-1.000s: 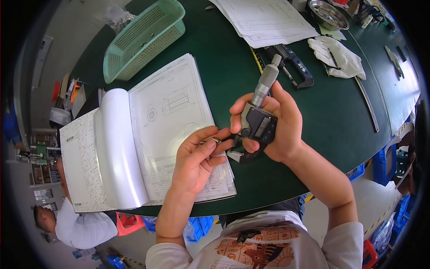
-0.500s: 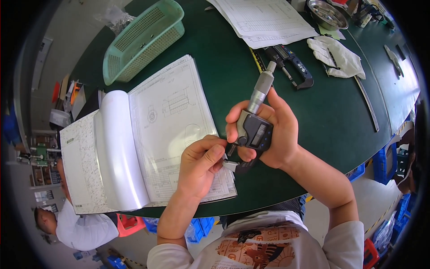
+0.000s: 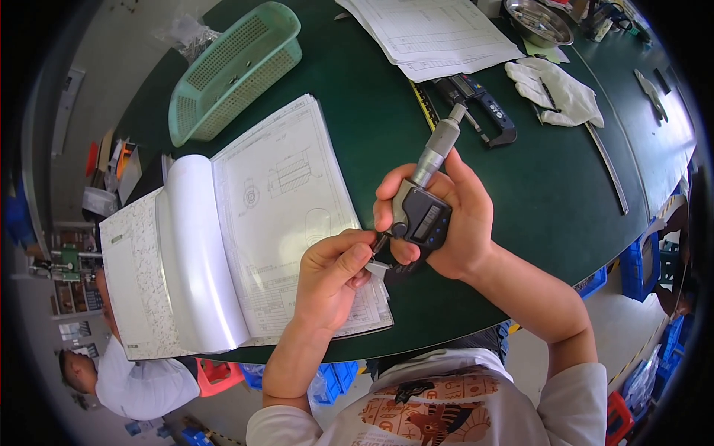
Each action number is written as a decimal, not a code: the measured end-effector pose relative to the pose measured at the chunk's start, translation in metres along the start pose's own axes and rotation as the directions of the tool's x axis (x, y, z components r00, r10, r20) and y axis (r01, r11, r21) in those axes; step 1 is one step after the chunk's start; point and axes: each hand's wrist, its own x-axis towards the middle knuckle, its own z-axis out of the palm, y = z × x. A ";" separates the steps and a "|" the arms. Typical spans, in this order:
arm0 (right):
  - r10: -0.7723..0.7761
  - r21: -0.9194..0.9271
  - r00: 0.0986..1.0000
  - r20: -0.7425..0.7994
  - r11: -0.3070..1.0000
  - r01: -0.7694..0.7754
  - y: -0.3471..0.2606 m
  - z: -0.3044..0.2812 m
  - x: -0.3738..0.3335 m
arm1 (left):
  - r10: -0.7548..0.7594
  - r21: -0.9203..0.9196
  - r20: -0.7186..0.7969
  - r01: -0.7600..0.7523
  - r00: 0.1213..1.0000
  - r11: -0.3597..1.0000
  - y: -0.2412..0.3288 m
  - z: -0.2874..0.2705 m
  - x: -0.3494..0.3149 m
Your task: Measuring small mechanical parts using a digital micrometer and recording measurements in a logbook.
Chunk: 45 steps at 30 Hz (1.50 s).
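Observation:
My right hand (image 3: 467, 223) is wrapped round a digital micrometer (image 3: 429, 218), its silver thimble pointing up and away and its small screen facing me. At the near-left end of the micrometer lie its spindle and jaw, close to my left fingertips. My left hand (image 3: 331, 279) is closed in a pinch right at that gap; whatever sits between its thumb and fingers is too small and covered to name. Beneath my left hand lies an open binder (image 3: 282, 223) of drawings in clear sleeves, one sleeve curling up.
A green basket (image 3: 236, 78) with a few small metal pieces stands at the far left. Beyond my right hand lie a second micrometer (image 3: 494, 119), paper sheets (image 3: 439, 37), a white glove (image 3: 554, 93) and a steel bowl (image 3: 539, 22). Another person (image 3: 137, 379) sits at the lower left.
The micrometer has tilted slightly in my right hand, its jaw end turning a little. Both hands stay almost in place, and the whole view has shifted a touch.

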 end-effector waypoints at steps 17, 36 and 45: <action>-0.016 -0.106 0.998 -0.055 0.994 0.010 -0.001 0.003 -0.001 | 0.020 -0.008 0.090 -0.020 0.996 1.000 0.001 -0.001 0.000; -0.028 -0.069 0.999 -0.036 0.997 0.026 -0.001 0.002 0.000 | -0.052 0.001 0.105 0.053 0.993 0.999 0.007 0.000 -0.001; -0.029 -0.081 0.999 -0.039 0.996 0.026 -0.002 0.003 0.000 | -0.051 0.018 0.109 0.050 0.993 0.999 0.007 0.000 -0.001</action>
